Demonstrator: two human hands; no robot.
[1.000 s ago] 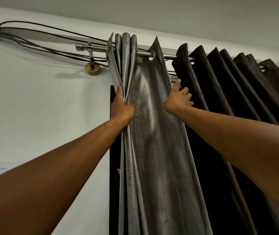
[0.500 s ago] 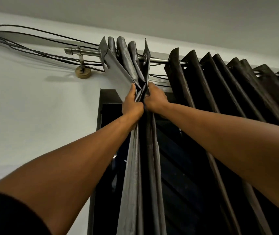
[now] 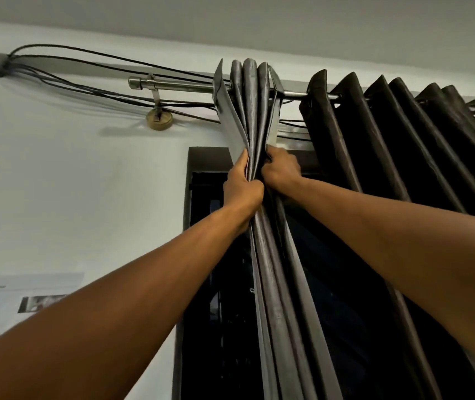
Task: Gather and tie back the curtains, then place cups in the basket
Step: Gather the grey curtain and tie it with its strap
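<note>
Head view: we grip the grey curtain (image 3: 255, 116) bunched below the curtain rod (image 3: 178, 84). Left hand (image 3: 242, 184) and right hand (image 3: 281, 168) both curl fingers round its folds, side by side.

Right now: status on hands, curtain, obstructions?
Left hand and right hand both gripping the grey curtain, bunched below the rod. Dark curtain not gathered. No tie, cups or basket in view. Nothing blocking.
</note>
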